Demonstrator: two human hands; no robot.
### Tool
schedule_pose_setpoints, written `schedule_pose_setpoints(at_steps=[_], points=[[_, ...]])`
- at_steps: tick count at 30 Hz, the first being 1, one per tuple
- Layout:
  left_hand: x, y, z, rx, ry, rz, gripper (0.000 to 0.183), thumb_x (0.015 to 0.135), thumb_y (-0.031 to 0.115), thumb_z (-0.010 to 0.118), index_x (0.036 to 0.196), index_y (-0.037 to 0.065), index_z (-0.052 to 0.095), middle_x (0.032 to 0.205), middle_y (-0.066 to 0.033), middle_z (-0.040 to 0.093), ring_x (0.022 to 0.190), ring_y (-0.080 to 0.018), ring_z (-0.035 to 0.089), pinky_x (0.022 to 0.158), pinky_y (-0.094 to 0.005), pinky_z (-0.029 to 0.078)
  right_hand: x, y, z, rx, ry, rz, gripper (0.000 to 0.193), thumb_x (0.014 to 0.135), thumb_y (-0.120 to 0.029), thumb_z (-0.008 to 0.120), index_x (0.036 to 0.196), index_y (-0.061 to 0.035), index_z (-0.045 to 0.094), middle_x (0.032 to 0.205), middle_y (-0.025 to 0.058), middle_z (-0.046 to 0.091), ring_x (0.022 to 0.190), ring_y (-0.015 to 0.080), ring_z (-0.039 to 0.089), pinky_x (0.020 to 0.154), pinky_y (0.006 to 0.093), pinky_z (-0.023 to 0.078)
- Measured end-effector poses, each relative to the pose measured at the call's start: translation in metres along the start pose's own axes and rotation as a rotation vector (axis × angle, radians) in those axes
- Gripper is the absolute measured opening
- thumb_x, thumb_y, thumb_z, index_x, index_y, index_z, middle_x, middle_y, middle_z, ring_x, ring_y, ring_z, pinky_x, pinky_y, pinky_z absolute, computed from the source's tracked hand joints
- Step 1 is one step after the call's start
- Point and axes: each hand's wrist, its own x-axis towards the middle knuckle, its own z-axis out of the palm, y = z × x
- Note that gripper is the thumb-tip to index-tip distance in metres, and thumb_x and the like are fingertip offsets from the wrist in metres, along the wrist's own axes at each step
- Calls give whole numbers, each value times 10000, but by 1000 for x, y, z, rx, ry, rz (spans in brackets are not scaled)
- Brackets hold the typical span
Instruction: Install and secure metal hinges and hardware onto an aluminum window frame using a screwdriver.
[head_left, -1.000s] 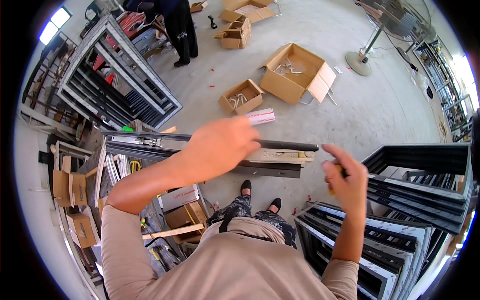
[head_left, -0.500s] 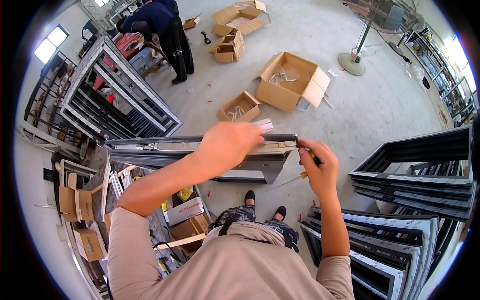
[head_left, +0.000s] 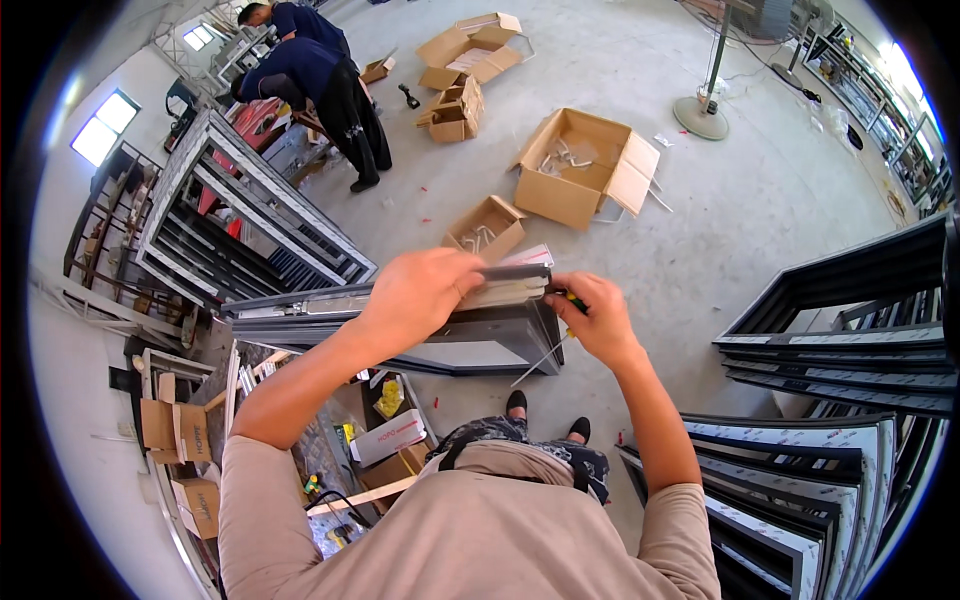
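A dark grey window frame (head_left: 480, 327) stands on edge in front of me, its long upper side running from the left to a corner near my right hand. A pale strip and metal fittings lie along its channel. My left hand (head_left: 418, 295) is closed over the upper edge, fingertips near the corner end. Just beyond that end, my right hand (head_left: 598, 318) is closed round a screwdriver (head_left: 572, 302) with a yellow-and-black handle. Its thin shaft slants down to the left, past the frame's corner. The right fingertips are at the frame's end; whether they pinch a small part is hidden.
Open cardboard boxes (head_left: 565, 195) with white pieces sit on the floor ahead. Stacked frames stand at the right (head_left: 780, 350) and far left (head_left: 215, 200). A cluttered bench (head_left: 345, 500) is at lower left. Two people (head_left: 330, 90) work at the back left.
Both hands and the near end of the frame have shifted left. The screwdriver's shaft has swung to a steeper slant. My view has turned slightly, and a second person shows more at the back.
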Motion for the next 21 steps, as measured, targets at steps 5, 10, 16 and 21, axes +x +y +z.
schedule_pose_setpoints(at_steps=[5,10,16,21], points=[[-11,-6,4,-20,21,-20,190,934,213,567,1023,72,658,886,-126,657,811,-330,642,713,-388,506,-5,4,4,47,-38,57,194,787,-36,716,973,-34,660,861,149,664,771,317,637,698,362,511],[3,10,21,-7,-6,-196,251,919,330,561,985,124,687,939,-87,678,850,-288,657,685,-401,520,-21,28,6,-63,20,124,177,800,-11,697,963,-12,627,841,138,632,729,278,625,663,350,495],[-5,8,23,-24,124,-187,270,905,345,569,913,116,711,829,-103,672,800,-317,635,668,-434,496,-23,24,17,41,34,101,115,819,22,644,863,8,539,702,101,473,572,216,497,540,345,392],[-18,7,-3,-152,-48,-215,292,896,361,578,893,102,712,787,-117,658,785,-328,630,664,-450,470,-34,29,15,17,8,122,105,853,-23,635,897,17,548,729,106,503,575,231,493,542,349,388]])
